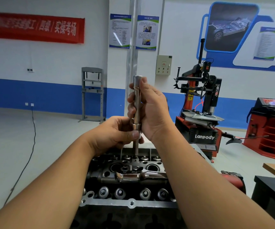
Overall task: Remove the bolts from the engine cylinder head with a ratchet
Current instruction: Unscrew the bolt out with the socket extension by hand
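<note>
The dark engine cylinder head (pixel 130 194) lies low in the middle of the view, with rows of valve springs and holes. A long steel socket extension (pixel 137 103) stands upright above it, its lower shaft reaching down to the head's far row. My right hand (pixel 151 111) grips the upper part of the extension. My left hand (pixel 117 134) pinches its lower collar between thumb and fingers. A chrome ratchet (pixel 133 176) lies flat across the head, partly hidden under my right forearm. Whether a bolt hangs at the shaft's tip is not clear.
A red and black tyre changer (pixel 202 113) stands to the right, with a red wheel balancer (pixel 272 128) beyond it. A grey shop press (pixel 93 95) stands at the back wall. A black cable (pixel 29 146) runs over the floor on the left. A dark table (pixel 272 192) is near right.
</note>
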Motion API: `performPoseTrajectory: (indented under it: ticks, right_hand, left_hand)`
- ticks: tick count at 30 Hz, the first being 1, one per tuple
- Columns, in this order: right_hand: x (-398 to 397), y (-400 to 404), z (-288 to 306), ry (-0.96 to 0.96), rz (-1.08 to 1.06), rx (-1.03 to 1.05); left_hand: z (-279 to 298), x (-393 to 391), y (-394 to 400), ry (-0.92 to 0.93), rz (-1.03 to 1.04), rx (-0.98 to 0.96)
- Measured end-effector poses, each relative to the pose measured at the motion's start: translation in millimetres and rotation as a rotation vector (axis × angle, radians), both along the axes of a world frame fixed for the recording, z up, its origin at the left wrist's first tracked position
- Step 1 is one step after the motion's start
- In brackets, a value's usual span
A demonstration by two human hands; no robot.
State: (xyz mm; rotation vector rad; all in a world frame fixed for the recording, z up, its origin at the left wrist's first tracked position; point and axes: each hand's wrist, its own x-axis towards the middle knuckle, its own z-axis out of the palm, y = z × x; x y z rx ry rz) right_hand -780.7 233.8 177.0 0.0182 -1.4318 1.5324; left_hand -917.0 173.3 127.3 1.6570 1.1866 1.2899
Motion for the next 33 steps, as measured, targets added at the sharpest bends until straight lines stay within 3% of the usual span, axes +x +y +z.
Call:
performPoseTrajectory:
  ticks: [3, 6, 9, 17, 23, 29, 33]
  right_hand:
    - [1.6, -0.2, -1.4, -0.012, -0.011, 0.025]
    - [2.3, 1.2, -2.4, -0.015, -0.033, 0.05]
    - [1.0, -0.2, -1.3, -0.026, -0.04, 0.041]
    - [0.3, 3.2, -1.9, 0.009, -0.045, 0.035]
    - [0.1, 0.2, -2.9, -0.02, -0.038, 0.046]
    - [-1.4, -0.7, -2.0, -0.02, -0.012, 0.03]
    - [-1.3, 0.5, -2.1, -0.003, -0.028, 0.037]
  left_hand:
    - [-0.4, -1.2, 2.3, 0.027, 0.103, 0.023]
    - [1.7, -3.4, -0.1, 0.009, 0.005, -0.05]
    - [0.4, -2.6, -1.2, 0.123, -0.046, -0.114]
    - [2.2, 4.9, -1.7, 0.23, 0.134, -0.006]
    - [4.3, 1.9, -7.5, 0.107, -0.04, -0.047]
    - [1.3, 1.7, -1.6, 0.09, 0.115, 0.027]
    - [2.6, -0.5, -2.8, -0.018, -0.019, 0.012]
